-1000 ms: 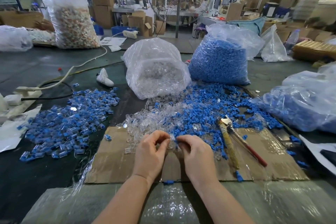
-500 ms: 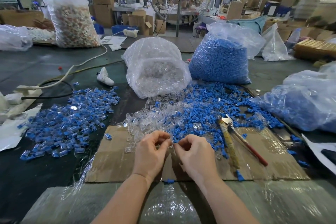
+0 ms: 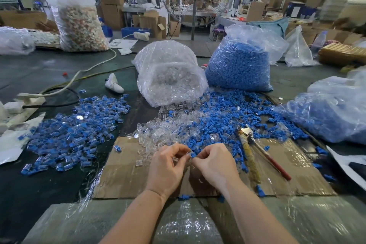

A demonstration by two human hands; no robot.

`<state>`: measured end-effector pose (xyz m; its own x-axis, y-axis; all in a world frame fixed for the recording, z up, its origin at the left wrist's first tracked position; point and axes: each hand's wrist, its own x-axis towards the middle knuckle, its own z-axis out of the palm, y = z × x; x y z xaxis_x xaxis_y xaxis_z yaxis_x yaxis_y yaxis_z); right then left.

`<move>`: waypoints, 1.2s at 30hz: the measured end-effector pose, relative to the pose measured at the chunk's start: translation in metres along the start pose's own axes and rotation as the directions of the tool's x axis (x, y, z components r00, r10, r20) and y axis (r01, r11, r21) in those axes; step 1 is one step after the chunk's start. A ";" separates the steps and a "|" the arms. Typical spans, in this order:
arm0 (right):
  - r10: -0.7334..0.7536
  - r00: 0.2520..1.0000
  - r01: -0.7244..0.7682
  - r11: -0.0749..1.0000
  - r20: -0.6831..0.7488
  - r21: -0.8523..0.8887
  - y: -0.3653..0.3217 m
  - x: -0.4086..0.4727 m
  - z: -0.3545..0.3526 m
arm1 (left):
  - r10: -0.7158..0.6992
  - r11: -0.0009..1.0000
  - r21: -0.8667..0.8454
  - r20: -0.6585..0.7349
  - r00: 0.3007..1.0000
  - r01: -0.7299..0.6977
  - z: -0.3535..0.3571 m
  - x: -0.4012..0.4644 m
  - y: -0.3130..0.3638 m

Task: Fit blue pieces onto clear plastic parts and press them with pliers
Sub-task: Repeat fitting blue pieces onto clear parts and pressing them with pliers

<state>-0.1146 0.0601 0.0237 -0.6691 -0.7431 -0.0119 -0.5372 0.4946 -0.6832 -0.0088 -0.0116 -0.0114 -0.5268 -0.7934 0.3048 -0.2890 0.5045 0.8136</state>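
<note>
Above the cardboard (image 3: pixel 122 174), both hands pinching one blue piece (image 3: pixel 192 154) and clear part (image 3: pixel 187 153) between fingertips.

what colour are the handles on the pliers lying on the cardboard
One handle of the pliers is red, the other yellowish tan, seen in the head view.

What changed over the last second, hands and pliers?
Little. The left hand and right hand closed the small gap between their fingertips and now pinch a clear part and a blue piece together. The pliers stayed untouched on the cardboard; piles and bags unmoved.
</note>
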 end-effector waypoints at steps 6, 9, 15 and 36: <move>-0.060 0.998 0.059 0.998 -0.030 -0.031 -0.001 -0.001 -0.003 | 0.017 1.000 0.009 -0.031 0.999 -0.017 -0.001 0.001 0.006; -0.125 0.990 0.117 0.987 -0.065 -0.114 0.000 -0.005 -0.003 | 0.025 0.999 0.023 -0.027 0.999 -0.024 -0.001 0.003 0.009; -0.119 0.991 0.111 0.985 -0.054 -0.133 -0.003 -0.004 -0.006 | 0.006 1.000 0.023 0.025 1.000 -0.007 0.001 0.003 0.012; -0.168 0.981 0.177 0.980 -0.102 0.087 0.003 0.001 -0.011 | -0.234 0.917 -0.309 0.098 0.967 0.253 -0.002 0.014 0.038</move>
<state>-0.1220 0.0657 0.0296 -0.6185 -0.7655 0.1774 -0.6002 0.3146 -0.7354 -0.0258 -0.0046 0.0247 -0.5201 -0.8523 0.0559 -0.1511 0.1562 0.9761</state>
